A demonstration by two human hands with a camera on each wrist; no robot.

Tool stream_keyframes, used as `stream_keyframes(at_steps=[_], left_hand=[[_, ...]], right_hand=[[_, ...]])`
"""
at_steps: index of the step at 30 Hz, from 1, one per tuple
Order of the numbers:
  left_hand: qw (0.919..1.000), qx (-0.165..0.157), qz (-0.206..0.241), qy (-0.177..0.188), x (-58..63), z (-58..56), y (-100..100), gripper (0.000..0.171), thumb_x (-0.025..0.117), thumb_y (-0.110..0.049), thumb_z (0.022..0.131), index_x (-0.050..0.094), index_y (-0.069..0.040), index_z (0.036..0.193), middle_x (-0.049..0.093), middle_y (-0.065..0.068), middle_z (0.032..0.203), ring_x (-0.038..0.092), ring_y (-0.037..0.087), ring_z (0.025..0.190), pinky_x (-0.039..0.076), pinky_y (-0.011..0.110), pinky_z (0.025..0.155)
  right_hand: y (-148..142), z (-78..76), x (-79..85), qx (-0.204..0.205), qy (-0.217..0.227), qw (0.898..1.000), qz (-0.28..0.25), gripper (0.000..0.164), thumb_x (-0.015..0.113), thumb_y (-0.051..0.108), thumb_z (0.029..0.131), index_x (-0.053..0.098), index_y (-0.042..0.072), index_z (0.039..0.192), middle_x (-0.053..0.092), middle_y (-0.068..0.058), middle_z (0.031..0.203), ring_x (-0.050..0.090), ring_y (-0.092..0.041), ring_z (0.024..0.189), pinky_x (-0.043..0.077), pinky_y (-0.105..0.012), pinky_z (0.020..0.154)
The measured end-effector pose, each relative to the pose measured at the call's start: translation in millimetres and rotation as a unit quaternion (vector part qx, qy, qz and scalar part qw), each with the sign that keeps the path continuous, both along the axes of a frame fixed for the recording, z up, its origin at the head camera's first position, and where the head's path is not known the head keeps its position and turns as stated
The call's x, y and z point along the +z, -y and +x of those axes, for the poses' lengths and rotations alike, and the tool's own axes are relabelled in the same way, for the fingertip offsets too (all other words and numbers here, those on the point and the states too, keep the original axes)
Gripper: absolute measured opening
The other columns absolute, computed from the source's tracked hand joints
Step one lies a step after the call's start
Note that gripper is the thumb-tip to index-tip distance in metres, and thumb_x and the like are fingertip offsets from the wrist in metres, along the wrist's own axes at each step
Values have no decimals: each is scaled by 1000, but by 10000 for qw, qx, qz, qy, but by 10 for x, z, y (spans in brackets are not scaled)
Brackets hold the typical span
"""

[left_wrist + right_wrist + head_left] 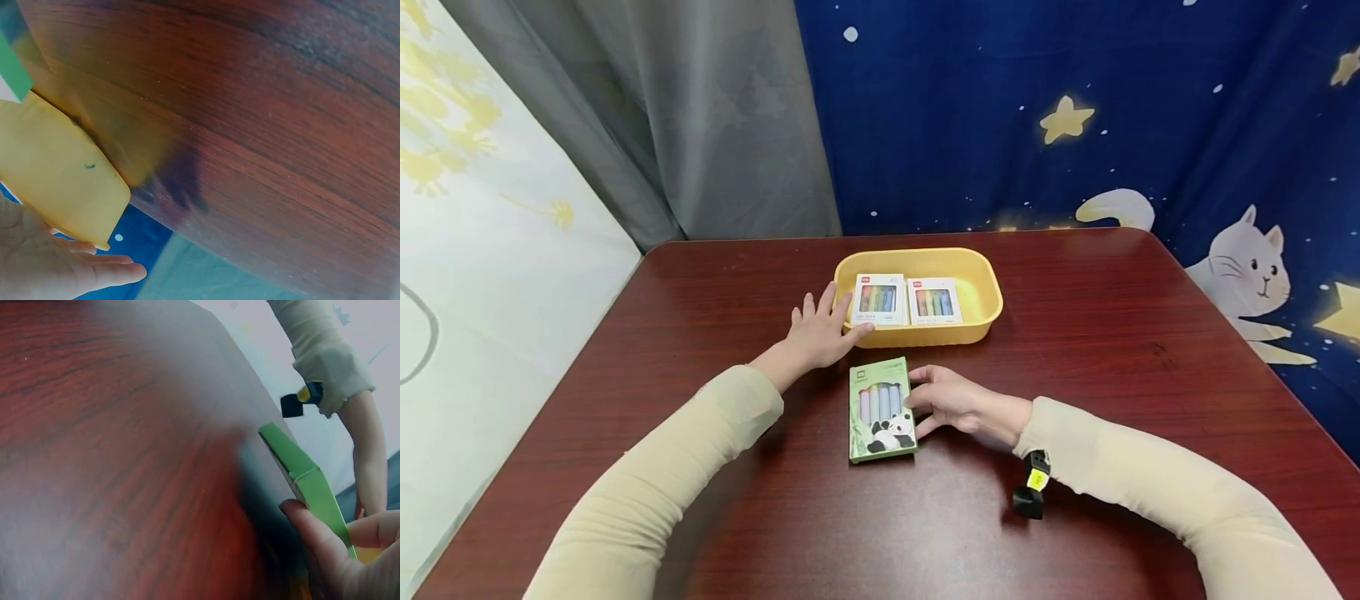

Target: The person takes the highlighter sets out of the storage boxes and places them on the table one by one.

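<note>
A green box point(883, 410) with a panda picture shows a row of pastel-coloured sticks across its front. My right hand point(951, 400) pinches its right edge, with the thumb on the lower side in the right wrist view, where the box point(315, 487) stands tilted over the table. Just beyond it is a yellow plastic basket point(917, 335) with two white boxes in it, a left one point(878, 317) and a right one point(935, 318), side by side, coloured sticks pictured on each. With fingers spread, my left hand point(820, 333) lies at the basket's left front rim.
The dark red-brown table point(1112, 333) has its far edge close behind the basket. A grey curtain point(737, 125) and a blue curtain point(940, 108) with stars and a cat hang behind it. A small black device point(1030, 492) hangs at the right sleeve's cuff.
</note>
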State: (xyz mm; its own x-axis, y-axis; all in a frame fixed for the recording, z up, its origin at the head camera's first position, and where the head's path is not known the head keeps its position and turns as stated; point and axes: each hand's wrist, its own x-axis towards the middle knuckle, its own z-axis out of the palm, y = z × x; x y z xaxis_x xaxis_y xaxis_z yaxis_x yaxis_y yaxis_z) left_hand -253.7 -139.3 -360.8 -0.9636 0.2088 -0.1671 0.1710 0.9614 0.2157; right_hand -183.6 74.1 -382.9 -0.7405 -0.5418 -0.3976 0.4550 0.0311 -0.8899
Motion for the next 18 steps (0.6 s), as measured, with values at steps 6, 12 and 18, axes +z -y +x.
stream_keyframes(at_steps=[6,12,18], left_hand=[[10000,-8,0,-2,10,2,-6,79,29,-64,90,9,-16,149,-5,13,154,3,47,136,9,60,106],[10000,-18,18,-60,16,11,-5,79,30,-64,90,10,-15,149,-3,14,153,5,48,135,10,60,106],[10000,0,47,-32,17,9,-9,79,30,-64,89,10,-15,149,-4,14,154,5,47,136,9,59,106]], right_hand=[[98,46,-21,-257,138,9995,77,49,45,-11,83,20,-6,125,55,-17,94,62,-25,81,52,-47,70],[135,55,-33,-356,40,9984,434,52,48,-8,85,21,-6,129,53,-17,96,60,-24,82,54,-42,64],[150,73,-23,-207,-244,9957,870,51,51,-5,86,25,-5,129,53,-12,90,57,-19,70,54,-33,55]])
